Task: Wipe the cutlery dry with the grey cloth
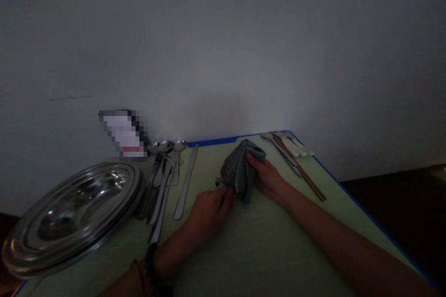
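Note:
A grey checked cloth (240, 169) is bunched above the middle of the table. My right hand (270, 178) grips it from the right, thumb pressed on a fold. Close to the cloth's lower left side, my left hand (211, 209) is closed round what looks like a thin utensil handle; its far end is hidden, seemingly inside the cloth. A table knife (186, 183) lies alone to the left of my hands. Beyond it is a pile of metal cutlery (163, 181), with spoons and several handles overlapping.
Stacked oval metal trays (83, 209) fill the left side. A blurred-out phone-like object (121, 134) leans against the wall (223, 46). At the back right of the green table (265, 250) lie wooden chopsticks (308, 181), white-handled utensils (294, 146) and metal cutlery (284, 155).

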Demonstrator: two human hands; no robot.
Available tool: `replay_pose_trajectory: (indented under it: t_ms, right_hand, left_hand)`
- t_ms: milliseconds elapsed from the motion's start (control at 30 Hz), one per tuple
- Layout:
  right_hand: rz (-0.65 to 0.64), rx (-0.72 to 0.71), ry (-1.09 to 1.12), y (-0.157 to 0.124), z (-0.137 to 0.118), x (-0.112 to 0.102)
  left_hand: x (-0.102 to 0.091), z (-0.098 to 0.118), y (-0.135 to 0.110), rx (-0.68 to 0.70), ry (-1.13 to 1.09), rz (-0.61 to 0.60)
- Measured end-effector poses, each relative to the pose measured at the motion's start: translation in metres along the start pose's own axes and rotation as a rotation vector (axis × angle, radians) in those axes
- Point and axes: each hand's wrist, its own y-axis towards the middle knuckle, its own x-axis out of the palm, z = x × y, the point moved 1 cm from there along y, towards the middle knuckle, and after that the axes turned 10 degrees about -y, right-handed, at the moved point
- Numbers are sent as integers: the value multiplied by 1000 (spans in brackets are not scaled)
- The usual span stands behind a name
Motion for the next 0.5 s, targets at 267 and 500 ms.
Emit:
replay_pose_trajectory:
  t_ms: [267,500]
  right_hand:
    - [311,-218,-218,5,11,-11]
    - [323,-238,-225,8,12,-10]
  left_hand:
    - [0,1,0,26,-131,72]
    - [-1,-3,-2,77,-93,8]
